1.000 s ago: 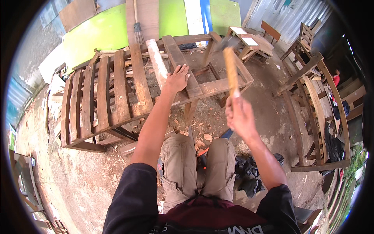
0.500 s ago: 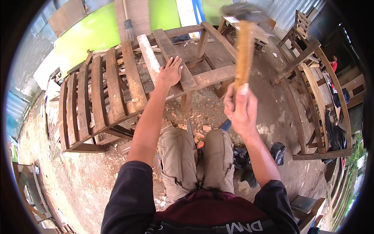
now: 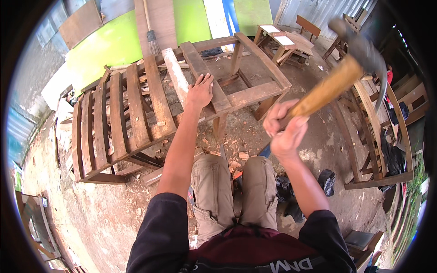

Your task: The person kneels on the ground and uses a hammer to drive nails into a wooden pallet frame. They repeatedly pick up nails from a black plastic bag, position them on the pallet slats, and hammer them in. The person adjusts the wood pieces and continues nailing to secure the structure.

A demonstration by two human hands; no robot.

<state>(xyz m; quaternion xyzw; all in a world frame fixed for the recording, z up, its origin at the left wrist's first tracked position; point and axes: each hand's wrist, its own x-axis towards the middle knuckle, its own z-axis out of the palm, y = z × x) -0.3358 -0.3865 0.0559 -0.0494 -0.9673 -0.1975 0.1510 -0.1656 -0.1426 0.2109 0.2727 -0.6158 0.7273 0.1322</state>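
- The wooden frame, a bare furniture skeleton of brown rails and legs, stood on the dirt ground just ahead of the person's knees.
- The left hand lay flat and open on a slat that ran across the top of the wooden frame, fingers spread, its grip released and pressing down rather than clasping anything.
- The right hand was raised to the right of the wooden frame, its grip clenched around the lower end of a hammer.
- The hammer's yellowish wooden handle slanted up and away from the fist; its dark metal head, blurred, hung above and well to the right of the wooden frame, apart from the timber.
- To the left of the wooden frame, and touching it, sat a slatted section of curved brown boards, tilted on the ground.
- A pale unfinished plank rested beside the slat, just left of the left hand.
- Behind the wooden frame leaned green panels, with a broom propped against them.
- Beyond the far right corner of the wooden frame stood small wooden stools.
- To the right of the wooden frame lay another long timber frame.
- Wood chips and rubble were scattered on the ground under the near edge of the wooden frame.
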